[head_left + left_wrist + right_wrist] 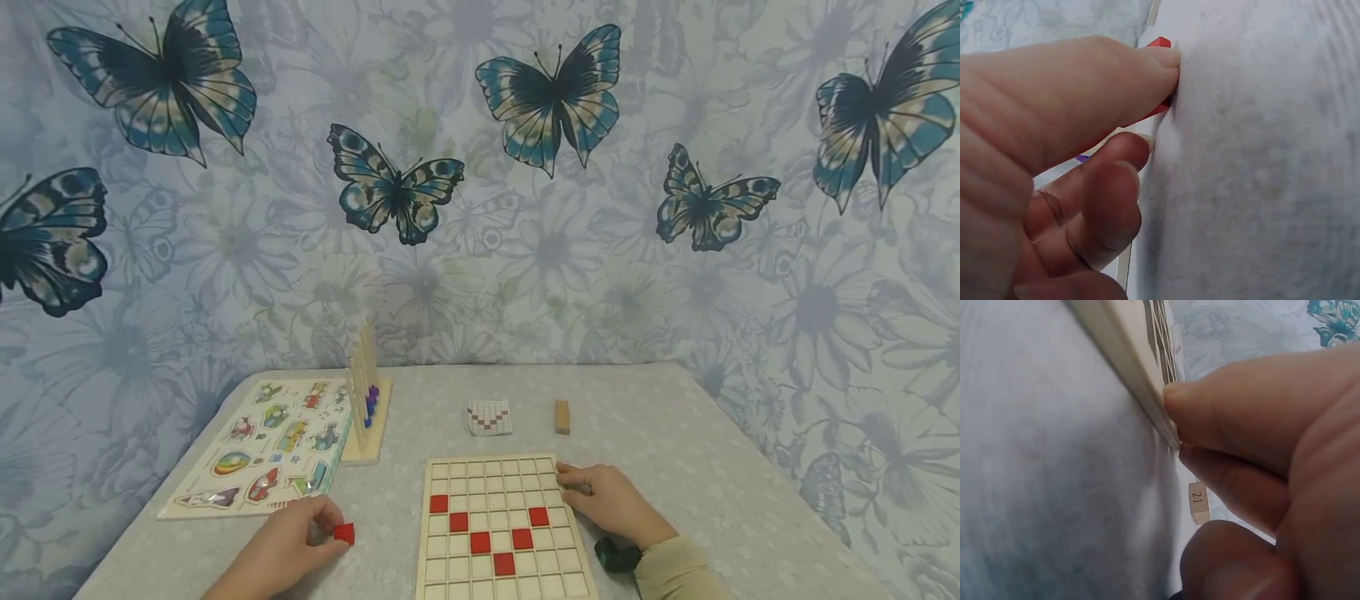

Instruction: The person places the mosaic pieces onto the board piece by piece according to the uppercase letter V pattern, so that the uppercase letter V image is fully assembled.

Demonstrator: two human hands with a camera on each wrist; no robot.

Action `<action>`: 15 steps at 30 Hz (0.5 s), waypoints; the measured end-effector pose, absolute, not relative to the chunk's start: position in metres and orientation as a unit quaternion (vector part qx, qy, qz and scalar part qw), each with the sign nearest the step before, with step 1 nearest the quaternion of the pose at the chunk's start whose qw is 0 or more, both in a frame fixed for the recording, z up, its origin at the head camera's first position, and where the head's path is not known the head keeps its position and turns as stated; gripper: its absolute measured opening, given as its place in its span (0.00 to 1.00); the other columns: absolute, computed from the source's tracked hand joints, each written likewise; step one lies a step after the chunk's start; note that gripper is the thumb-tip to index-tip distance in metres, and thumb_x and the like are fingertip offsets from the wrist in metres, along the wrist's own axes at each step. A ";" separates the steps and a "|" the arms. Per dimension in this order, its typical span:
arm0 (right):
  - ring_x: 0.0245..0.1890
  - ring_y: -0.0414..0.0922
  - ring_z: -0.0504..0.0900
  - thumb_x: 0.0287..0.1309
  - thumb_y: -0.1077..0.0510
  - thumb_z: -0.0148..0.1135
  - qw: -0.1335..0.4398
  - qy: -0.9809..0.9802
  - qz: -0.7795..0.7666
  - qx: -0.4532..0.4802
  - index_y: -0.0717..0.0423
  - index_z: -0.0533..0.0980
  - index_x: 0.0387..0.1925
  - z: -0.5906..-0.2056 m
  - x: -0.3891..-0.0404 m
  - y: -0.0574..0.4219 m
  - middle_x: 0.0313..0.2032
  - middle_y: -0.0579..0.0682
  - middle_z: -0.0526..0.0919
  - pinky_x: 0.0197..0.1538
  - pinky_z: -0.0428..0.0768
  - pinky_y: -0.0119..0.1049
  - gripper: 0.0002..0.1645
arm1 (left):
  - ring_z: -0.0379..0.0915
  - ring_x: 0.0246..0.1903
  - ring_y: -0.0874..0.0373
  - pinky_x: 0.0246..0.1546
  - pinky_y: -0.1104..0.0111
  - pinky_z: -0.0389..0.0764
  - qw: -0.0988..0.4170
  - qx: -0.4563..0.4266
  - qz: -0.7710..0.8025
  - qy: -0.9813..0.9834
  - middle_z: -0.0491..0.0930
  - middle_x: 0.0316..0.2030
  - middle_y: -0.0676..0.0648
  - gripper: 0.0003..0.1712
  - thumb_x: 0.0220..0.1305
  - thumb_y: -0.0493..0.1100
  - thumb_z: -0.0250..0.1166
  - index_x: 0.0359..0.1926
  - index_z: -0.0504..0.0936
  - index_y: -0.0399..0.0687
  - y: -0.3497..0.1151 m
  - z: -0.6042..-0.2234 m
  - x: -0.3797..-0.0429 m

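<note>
My left hand (288,537) pinches a small red square tile (344,533) between thumb and finger, at the table surface left of the board. In the left wrist view, the thumb covers most of the red tile (1161,42). The wooden grid board (457,477) lies flat in front, with several red tiles (480,542) in its cells in a V shape whose right arm is shorter. My right hand (611,500) holds the board's right edge near the far corner. In the right wrist view, fingertips of the right hand (1235,419) meet at the board's edge (1129,362).
A small card (489,418) with a V-shaped grid pattern lies behind the board. Right of it is a wooden block (562,417), marked 21 in the right wrist view. At left are a picture puzzle board (247,437) and a peg stand (366,450) with purple-blue pieces.
</note>
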State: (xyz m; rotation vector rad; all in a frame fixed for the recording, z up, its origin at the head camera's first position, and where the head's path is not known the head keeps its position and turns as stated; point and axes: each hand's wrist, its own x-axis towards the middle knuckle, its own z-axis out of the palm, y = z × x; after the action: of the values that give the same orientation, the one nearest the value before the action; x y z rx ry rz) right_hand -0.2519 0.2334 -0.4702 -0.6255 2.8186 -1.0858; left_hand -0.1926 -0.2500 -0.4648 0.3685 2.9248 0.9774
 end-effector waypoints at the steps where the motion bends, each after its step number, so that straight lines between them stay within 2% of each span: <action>1: 0.68 0.60 0.76 0.68 0.55 0.66 0.027 0.913 -0.352 -0.203 0.57 0.83 0.58 -0.470 -0.252 0.233 0.65 0.53 0.79 0.66 0.72 0.62 0.20 | 0.67 0.27 0.68 0.29 0.72 0.72 0.019 0.117 0.317 0.941 0.80 0.32 0.57 0.16 0.55 0.52 0.79 0.36 0.80 0.55 -0.250 -0.465 -0.193; 8: 0.68 0.59 0.75 0.68 0.55 0.66 0.021 0.912 -0.356 -0.202 0.57 0.83 0.58 -0.472 -0.252 0.234 0.65 0.52 0.80 0.66 0.71 0.62 0.20 | 0.71 0.28 0.69 0.30 0.72 0.74 0.013 0.118 0.330 0.936 0.81 0.31 0.58 0.15 0.57 0.51 0.78 0.36 0.80 0.55 -0.251 -0.466 -0.192; 15: 0.68 0.60 0.76 0.67 0.55 0.67 0.017 0.913 -0.353 -0.201 0.57 0.84 0.57 -0.473 -0.251 0.233 0.65 0.52 0.80 0.66 0.71 0.61 0.20 | 0.69 0.25 0.69 0.27 0.72 0.73 -0.002 0.113 0.324 0.939 0.83 0.32 0.60 0.08 0.62 0.45 0.75 0.36 0.81 0.58 -0.250 -0.465 -0.190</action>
State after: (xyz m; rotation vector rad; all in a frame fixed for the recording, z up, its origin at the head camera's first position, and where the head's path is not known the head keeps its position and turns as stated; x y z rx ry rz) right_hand -0.2509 0.2330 -0.4729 -0.6262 2.8389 -1.0979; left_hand -0.1905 -0.2497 -0.4653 0.3552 2.9555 1.0193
